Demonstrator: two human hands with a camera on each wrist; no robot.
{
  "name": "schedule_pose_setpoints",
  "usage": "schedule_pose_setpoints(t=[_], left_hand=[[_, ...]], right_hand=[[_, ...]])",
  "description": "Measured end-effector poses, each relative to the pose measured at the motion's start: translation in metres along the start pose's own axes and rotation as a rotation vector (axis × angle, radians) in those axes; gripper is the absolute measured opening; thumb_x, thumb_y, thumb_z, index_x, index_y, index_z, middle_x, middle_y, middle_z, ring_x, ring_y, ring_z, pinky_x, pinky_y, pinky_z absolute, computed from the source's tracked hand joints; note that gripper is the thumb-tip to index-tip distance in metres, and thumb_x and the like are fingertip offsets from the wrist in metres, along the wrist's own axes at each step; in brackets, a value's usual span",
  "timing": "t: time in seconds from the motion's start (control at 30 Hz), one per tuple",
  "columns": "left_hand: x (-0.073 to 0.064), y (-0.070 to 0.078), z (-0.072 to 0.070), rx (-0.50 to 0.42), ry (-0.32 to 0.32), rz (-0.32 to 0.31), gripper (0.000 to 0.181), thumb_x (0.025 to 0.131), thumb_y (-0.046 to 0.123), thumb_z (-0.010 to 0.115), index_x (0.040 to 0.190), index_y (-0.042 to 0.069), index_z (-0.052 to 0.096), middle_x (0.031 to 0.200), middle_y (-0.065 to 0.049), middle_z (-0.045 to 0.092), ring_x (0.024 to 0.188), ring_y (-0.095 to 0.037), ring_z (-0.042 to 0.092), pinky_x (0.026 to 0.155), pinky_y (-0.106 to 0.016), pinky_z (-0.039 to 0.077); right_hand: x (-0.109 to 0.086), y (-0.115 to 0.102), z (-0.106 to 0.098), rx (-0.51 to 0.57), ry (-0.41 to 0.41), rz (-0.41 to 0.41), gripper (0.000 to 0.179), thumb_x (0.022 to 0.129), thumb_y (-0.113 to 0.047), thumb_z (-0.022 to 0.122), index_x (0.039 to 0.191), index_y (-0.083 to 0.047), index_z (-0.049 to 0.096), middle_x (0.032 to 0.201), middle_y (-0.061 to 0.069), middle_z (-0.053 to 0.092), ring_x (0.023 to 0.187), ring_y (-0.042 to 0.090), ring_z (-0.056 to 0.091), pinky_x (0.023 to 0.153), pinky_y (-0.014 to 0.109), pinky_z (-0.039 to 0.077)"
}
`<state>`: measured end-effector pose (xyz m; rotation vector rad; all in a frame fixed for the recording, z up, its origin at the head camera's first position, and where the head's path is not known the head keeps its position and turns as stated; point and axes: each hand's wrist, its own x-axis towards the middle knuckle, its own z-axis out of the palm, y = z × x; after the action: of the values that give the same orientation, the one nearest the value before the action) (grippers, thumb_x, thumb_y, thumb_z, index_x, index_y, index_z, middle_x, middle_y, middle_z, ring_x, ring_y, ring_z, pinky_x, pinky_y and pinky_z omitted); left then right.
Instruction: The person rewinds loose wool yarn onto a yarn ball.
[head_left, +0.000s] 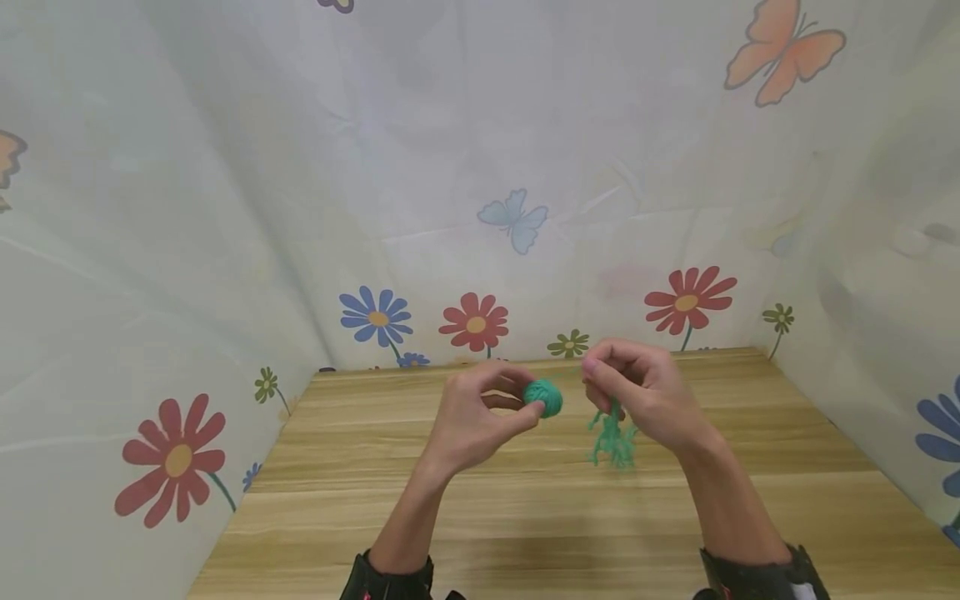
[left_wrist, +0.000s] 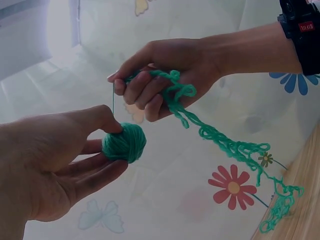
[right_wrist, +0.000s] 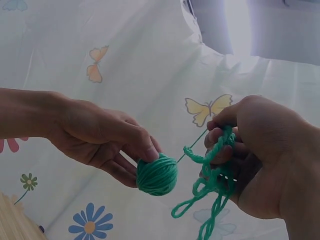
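Between thumb and fingers my left hand (head_left: 476, 412) holds a small ball of green yarn (head_left: 543, 398), wound tight and round. My right hand (head_left: 645, 392) pinches the strand that runs from the ball, thumb against forefinger. A loose, looped tangle of the same yarn (left_wrist: 225, 142) hangs from the curled fingers of the right hand, trailing down toward the table in the left wrist view. In the right wrist view the strand (right_wrist: 192, 145) stretches straight between the ball (right_wrist: 157, 175) and the right fingertips. Both hands are raised over the table, a short gap apart.
Under the hands lies a wood-grain table (head_left: 525, 508). A pale curtain (head_left: 420, 167) printed with flowers and butterflies stands behind it and along both sides. Dark bands (head_left: 765, 571) circle both wrists. A bright light (right_wrist: 237, 30) shows overhead in the right wrist view.
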<state>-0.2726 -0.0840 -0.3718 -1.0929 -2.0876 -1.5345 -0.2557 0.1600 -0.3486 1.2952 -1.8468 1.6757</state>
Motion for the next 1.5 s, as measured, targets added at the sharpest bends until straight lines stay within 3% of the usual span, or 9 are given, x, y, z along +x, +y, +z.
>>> schedule_pose_setpoints(t=[0.17,0.3,0.5,0.6,0.77,1.03,1.3,1.5], left_hand=[[0.001,-0.001,0.0,-0.004,0.049,-0.035,0.028,0.085,0.012,0.084,0.111,0.005,0.074,0.102,-0.006,0.074,0.087,-0.013,0.073,0.076,-0.03,0.065],[0.001,-0.001,0.001,-0.032,0.09,-0.047,0.028,0.086,0.009,0.083,0.111,0.002,0.073,0.105,-0.009,0.073,0.09,-0.017,0.073,0.077,-0.036,0.065],[0.003,0.001,0.001,-0.071,0.146,-0.064,0.026,0.089,0.016,0.081,0.111,0.004,0.073,0.106,-0.007,0.072,0.093,-0.015,0.072,0.078,-0.033,0.065],[0.003,0.001,0.001,-0.1,0.181,-0.066,0.027,0.09,0.019,0.08,0.112,0.006,0.072,0.106,-0.005,0.072,0.094,-0.016,0.072,0.08,-0.032,0.064],[0.004,0.004,0.0,-0.169,0.22,-0.06,0.028,0.092,0.015,0.078,0.115,0.004,0.07,0.109,-0.006,0.071,0.097,-0.019,0.072,0.084,-0.034,0.063],[0.003,0.007,-0.001,-0.334,0.136,-0.022,0.028,0.094,-0.001,0.071,0.121,-0.002,0.066,0.116,-0.015,0.065,0.102,-0.032,0.068,0.088,-0.042,0.062],[0.002,0.008,-0.004,-0.376,0.03,0.044,0.028,0.092,-0.002,0.071,0.119,-0.005,0.067,0.111,-0.017,0.066,0.097,-0.034,0.068,0.086,-0.041,0.063],[0.002,0.008,-0.004,-0.422,-0.035,0.093,0.028,0.091,-0.003,0.069,0.118,-0.011,0.065,0.109,-0.023,0.064,0.098,-0.035,0.067,0.087,-0.044,0.062]], right_hand=[[0.0,0.002,0.003,-0.004,-0.16,-0.005,0.031,0.096,0.021,0.05,0.096,-0.005,0.066,0.064,0.003,0.051,0.047,0.013,0.045,0.032,0.033,0.037],[-0.001,0.004,0.006,-0.038,-0.255,0.002,0.032,0.095,0.02,0.055,0.097,-0.008,0.068,0.065,0.004,0.054,0.048,0.012,0.047,0.035,0.026,0.045],[-0.002,0.006,0.01,-0.107,-0.32,0.036,0.03,0.095,0.017,0.058,0.097,-0.011,0.07,0.065,0.004,0.055,0.05,0.01,0.05,0.039,0.023,0.048],[0.002,-0.005,0.014,-0.122,-0.338,0.036,0.029,0.094,0.018,0.057,0.096,-0.009,0.07,0.064,0.006,0.054,0.05,0.01,0.049,0.04,0.022,0.048],[0.003,-0.002,0.014,-0.149,-0.379,0.033,0.028,0.097,0.013,0.059,0.098,-0.012,0.072,0.063,0.007,0.056,0.05,0.008,0.049,0.041,0.02,0.048],[0.002,0.011,0.011,-0.242,-0.424,0.129,0.02,0.103,-0.004,0.061,0.103,-0.017,0.076,0.068,-0.002,0.061,0.055,0.006,0.052,0.046,0.019,0.047],[0.001,0.012,0.008,-0.238,-0.296,0.269,0.021,0.104,-0.008,0.06,0.089,-0.016,0.072,0.066,0.006,0.059,0.05,0.011,0.05,0.046,0.023,0.049],[0.002,0.011,0.007,-0.264,-0.232,0.298,0.022,0.104,-0.012,0.061,0.086,-0.019,0.068,0.065,-0.001,0.056,0.053,0.012,0.049,0.047,0.023,0.046]])
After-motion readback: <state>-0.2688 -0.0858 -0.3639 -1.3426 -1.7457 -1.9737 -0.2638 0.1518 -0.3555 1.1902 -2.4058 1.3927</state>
